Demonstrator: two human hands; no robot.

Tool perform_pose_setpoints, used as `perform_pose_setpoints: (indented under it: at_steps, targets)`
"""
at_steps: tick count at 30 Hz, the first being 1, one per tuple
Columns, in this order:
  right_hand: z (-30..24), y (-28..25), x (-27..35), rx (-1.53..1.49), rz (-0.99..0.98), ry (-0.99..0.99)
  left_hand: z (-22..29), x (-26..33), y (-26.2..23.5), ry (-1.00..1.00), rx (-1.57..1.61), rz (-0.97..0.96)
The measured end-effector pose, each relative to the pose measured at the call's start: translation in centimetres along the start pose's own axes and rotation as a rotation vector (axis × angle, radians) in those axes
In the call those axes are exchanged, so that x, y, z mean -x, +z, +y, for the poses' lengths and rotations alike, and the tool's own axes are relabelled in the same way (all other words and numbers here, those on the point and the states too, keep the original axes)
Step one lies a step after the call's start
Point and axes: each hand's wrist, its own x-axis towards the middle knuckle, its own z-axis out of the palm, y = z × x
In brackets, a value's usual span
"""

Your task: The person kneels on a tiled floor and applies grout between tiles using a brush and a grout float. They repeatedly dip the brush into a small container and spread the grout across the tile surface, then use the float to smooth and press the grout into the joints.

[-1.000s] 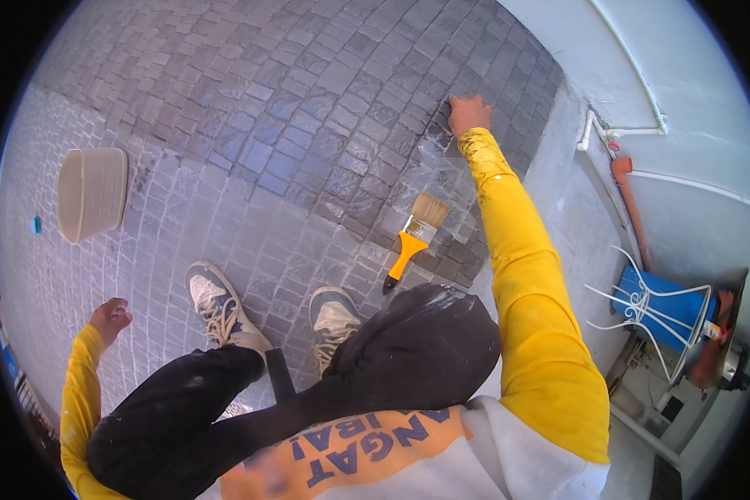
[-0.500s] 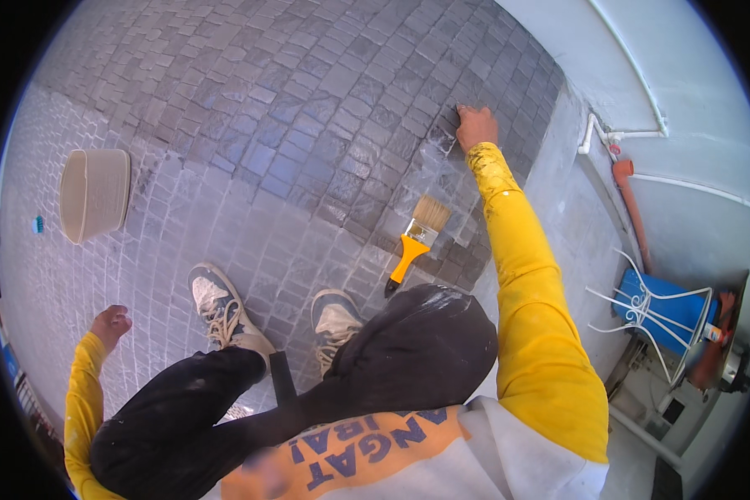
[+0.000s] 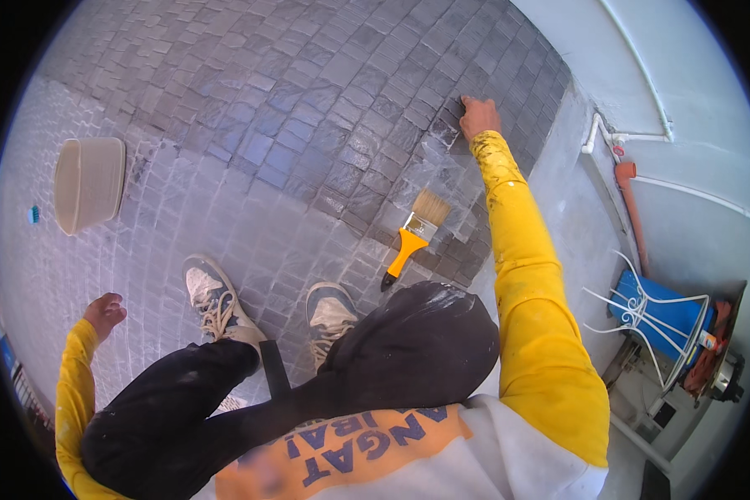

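The right hand (image 3: 478, 116) presses something small (too hidden to name) against the paving (image 3: 250, 92) near the wall's foot, the left hand (image 3: 106, 312) hangs loosely curled and empty, while the light, stiff paintbrush (image 3: 415, 236) lies between, best gripped by its orange handle.

Brush (image 3: 414, 235) (bucket (image 3: 89, 183) too) on paving (image 3: 308, 108)
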Motion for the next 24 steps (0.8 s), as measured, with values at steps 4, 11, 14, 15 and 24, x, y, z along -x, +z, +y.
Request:
perform_pose_setpoints:
  at_steps: [4,11,14,15,24]
  targets:
    - [0.3,0.4,-0.4,-0.011,0.018,-0.013,0.1,0.0,-0.1,0.012,0.051,0.022]
    - [1.3,0.9,-0.6,0.049,0.016,-0.104,-0.9,0.4,0.0,-0.003,0.009,-0.004]
    - [1.1,0.6,-0.5,0.018,0.053,-0.145,-0.9,0.8,0.2,-0.048,-0.036,-0.018]
    - [1.1,0.5,-0.5,0.032,0.038,-0.122,-0.8,0.8,0.2,-0.042,-0.034,-0.035]
    - [1.5,-0.4,-0.6,0.000,0.022,-0.121,-1.0,0.5,-0.5,-0.036,0.002,-0.017]
